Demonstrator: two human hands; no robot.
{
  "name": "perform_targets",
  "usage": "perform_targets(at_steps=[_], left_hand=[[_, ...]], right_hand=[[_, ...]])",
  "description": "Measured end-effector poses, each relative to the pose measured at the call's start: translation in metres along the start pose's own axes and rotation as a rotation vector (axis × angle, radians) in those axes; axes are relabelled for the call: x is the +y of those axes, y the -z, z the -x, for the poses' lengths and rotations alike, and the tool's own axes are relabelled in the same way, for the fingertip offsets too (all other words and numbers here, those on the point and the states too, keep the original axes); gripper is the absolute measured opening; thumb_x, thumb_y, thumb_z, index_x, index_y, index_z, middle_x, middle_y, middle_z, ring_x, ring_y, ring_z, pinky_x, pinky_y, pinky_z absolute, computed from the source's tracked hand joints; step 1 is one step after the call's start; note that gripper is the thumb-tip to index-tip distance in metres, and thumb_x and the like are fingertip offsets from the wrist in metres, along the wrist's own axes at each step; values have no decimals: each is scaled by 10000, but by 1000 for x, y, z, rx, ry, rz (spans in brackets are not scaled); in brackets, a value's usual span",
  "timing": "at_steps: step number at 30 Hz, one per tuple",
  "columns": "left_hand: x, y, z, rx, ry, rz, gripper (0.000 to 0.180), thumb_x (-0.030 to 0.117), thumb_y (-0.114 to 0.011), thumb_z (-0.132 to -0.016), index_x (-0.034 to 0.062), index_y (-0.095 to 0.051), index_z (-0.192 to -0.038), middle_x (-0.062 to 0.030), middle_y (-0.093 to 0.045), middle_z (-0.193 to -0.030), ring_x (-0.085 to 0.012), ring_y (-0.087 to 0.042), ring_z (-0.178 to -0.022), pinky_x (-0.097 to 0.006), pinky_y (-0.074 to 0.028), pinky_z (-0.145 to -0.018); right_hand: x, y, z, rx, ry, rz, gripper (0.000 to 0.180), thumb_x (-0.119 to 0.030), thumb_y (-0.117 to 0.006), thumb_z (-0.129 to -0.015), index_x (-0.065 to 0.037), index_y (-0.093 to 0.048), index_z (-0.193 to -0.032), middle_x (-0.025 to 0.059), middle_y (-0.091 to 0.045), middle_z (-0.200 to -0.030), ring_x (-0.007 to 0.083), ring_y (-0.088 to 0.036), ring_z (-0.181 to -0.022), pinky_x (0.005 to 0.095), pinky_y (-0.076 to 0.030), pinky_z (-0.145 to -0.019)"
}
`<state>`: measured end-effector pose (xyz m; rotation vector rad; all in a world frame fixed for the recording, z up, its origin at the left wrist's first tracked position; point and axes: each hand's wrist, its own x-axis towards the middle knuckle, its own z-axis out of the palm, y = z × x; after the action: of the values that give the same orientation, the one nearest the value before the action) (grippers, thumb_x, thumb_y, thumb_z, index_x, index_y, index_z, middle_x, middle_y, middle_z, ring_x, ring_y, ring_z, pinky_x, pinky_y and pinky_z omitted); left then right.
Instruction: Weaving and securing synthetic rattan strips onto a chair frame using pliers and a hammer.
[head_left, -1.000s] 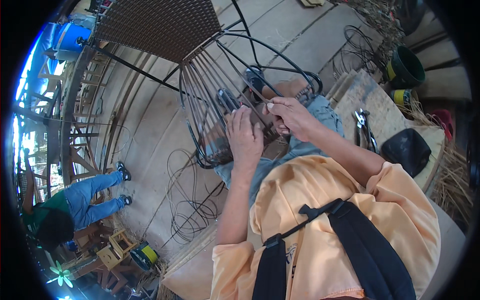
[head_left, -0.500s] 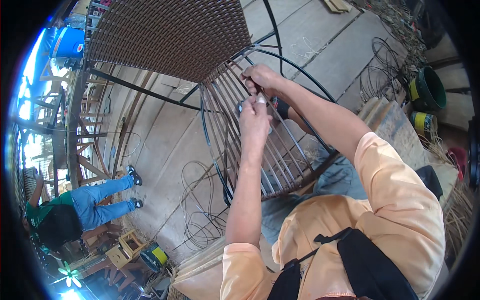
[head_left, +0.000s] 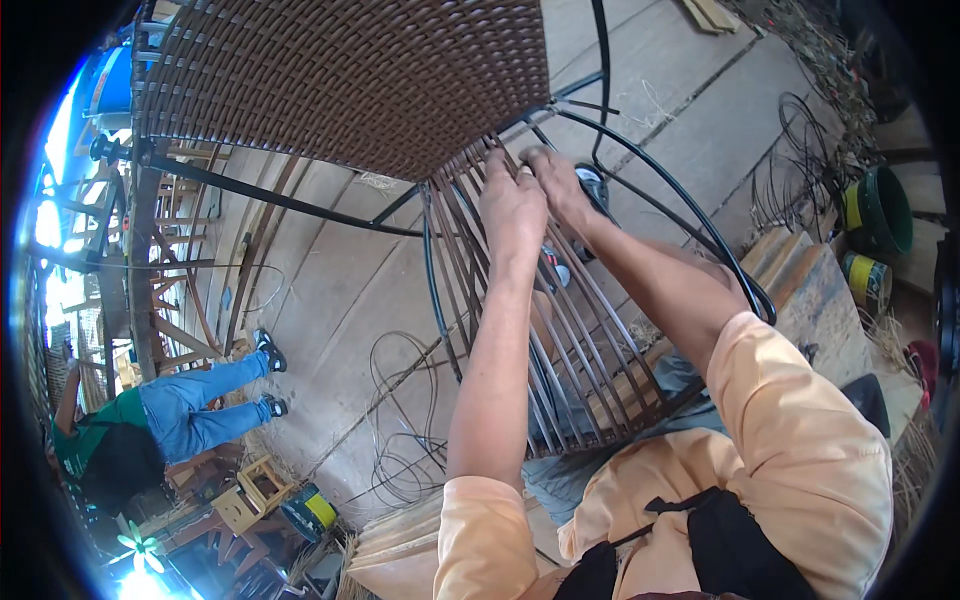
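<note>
A chair frame of dark metal tubing (head_left: pixel 665 172) is in front of me, its far panel closely woven in brown flat strands (head_left: pixel 340 85). From that woven edge, long brown strands (head_left: pixel 590 355) stretch toward my lap. Close to the weave, my left hand (head_left: pixel 514 212) lies over these strands, fingers bent down and pinching among them. Right beside it, my right hand (head_left: pixel 562 190) has its fingers curled in at the strands' right side; what they hold is hidden. Both thumbs nearly meet. Part of my foot (head_left: pixel 592 188) shows below the frame.
Loose coils of strand lie on the tiled floor to the left (head_left: pixel 405 400) and right (head_left: pixel 795 150). Green buckets (head_left: pixel 880 210) and wooden boards (head_left: pixel 800 290) stand at my right. A person in a green shirt (head_left: pixel 105 430) is at far left, near a small wooden stool (head_left: pixel 255 490).
The chair has shifted and tilted, with its woven panel now larger and further right. My hands have moved up to the weave's edge, the right one further right, the left one reaching forward.
</note>
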<state>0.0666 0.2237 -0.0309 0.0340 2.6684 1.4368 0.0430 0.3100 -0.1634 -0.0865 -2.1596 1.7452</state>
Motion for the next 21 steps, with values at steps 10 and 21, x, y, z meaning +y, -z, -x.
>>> perform_targets(at_steps=[10,21], left_hand=[[7,21,-20,-43,17,-253,426,141,-447,-830,-54,-505,-1205,-295,-571,-1087,-339,-573,-1054,-356,-420,-917],[12,12,-14,8,-1,-185,363,166,-494,-868,-58,-522,-1152,-266,-600,-1035,-346,-584,-1017,-378,-430,-891]], right_hand=[[-15,-42,-38,24,-5,-226,412,-227,-436,-885,31,-463,-1205,214,-539,-1161,366,-493,-1086,390,-380,-929],[0,-49,-25,-85,-405,-422,228,-168,-530,-834,2,-606,-967,68,-621,-904,163,-548,-839,311,-435,-759]])
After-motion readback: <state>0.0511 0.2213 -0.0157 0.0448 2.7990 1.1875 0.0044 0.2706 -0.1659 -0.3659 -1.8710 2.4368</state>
